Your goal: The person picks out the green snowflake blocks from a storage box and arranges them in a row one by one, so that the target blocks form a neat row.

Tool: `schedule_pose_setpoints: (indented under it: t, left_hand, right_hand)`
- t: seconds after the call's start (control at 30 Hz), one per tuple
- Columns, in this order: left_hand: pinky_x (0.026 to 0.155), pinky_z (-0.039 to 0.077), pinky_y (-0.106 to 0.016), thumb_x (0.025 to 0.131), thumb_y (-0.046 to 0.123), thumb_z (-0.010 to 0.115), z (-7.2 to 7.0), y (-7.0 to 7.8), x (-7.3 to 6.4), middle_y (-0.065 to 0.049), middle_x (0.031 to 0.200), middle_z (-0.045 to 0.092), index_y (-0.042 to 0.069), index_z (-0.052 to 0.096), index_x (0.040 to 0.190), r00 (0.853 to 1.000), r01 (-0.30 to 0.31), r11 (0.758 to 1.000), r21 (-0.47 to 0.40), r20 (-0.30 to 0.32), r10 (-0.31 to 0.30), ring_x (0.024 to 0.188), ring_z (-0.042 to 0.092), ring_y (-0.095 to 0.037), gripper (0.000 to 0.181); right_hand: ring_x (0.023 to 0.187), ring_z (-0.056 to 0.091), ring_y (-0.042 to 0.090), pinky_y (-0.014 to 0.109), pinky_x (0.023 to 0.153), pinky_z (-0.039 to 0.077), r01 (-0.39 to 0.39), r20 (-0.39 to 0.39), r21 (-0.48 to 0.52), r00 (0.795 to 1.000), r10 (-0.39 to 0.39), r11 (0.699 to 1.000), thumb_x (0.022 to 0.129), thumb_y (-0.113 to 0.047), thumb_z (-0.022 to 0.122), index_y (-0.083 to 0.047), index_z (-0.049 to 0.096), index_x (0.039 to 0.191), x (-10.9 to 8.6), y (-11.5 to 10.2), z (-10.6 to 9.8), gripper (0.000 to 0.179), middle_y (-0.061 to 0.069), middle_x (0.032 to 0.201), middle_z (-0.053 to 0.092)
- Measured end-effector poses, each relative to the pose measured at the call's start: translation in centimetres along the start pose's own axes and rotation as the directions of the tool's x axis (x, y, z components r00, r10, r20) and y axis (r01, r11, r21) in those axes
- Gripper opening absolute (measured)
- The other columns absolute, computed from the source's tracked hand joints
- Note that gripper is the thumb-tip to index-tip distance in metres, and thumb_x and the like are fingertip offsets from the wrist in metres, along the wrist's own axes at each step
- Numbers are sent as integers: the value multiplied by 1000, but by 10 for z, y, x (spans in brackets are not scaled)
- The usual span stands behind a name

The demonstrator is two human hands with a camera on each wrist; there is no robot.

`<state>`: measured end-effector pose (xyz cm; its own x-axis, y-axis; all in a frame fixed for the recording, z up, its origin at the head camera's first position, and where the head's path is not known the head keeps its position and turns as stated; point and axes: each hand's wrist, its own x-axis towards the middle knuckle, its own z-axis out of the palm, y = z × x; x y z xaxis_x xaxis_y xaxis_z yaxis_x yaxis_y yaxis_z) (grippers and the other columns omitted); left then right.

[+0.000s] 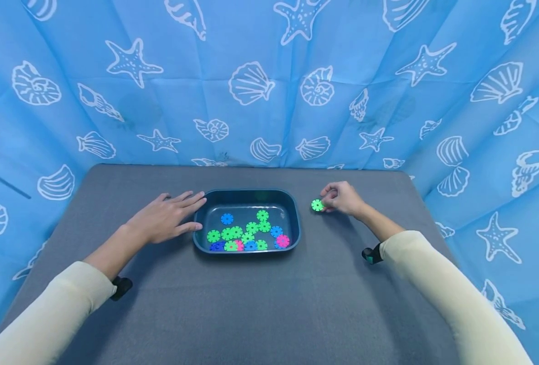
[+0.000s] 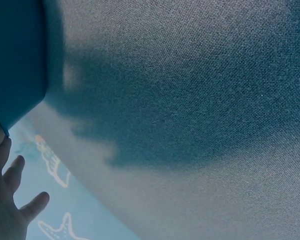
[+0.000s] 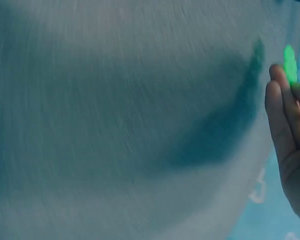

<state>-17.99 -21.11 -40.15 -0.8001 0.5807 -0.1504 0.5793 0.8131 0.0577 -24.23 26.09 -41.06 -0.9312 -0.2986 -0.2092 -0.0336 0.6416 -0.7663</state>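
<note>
My right hand pinches a green notched plastic disc between thumb and fingers, just right of the dark blue tray. In the right wrist view the green disc stands edge-on at the fingertips of the right hand. Fingers spread and fairly straight, my left hand touches the tray's left rim. The left wrist view shows part of that left hand against the tray's side. Several notched discs in green, blue and pink lie in the tray, such as a blue disc and a pink disc.
The tray stands on a table with a grey cloth. A blue curtain printed with white shells and starfish hangs behind the table and along both sides. A dark device is worn on each wrist.
</note>
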Motion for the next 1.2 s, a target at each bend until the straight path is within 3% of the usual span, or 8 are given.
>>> schedule_pose_setpoints:
  t: [0.17,0.33,1.2]
  left_hand:
    - [110,25,-69,99,57,51,0,-1,0,-10,162,27,13,30,158,1000,-1,1000,-5,-1,1,147,28,-36,76]
    - [110,24,-69,99,57,51,1,0,0,-10,162,27,13,30,158,1000,-1,1000,-13,-1,1,147,28,-36,76]
    - [109,25,-69,100,54,51,0,1,-1,-11,162,27,12,30,157,1000,-12,1000,-21,-9,11,147,28,-36,74]
  right_hand:
    - [78,72,26,35,72,61,-90,-86,128,991,101,988,95,6,57,16,57,110,3,13,8,18,29,94,68]
    - [73,72,18,30,69,60,-130,-101,160,984,147,978,94,5,59,16,57,109,5,18,10,19,29,95,69]
    - [71,72,19,32,65,60,-123,-132,37,983,127,992,94,1,62,9,63,101,12,16,22,11,20,86,72]
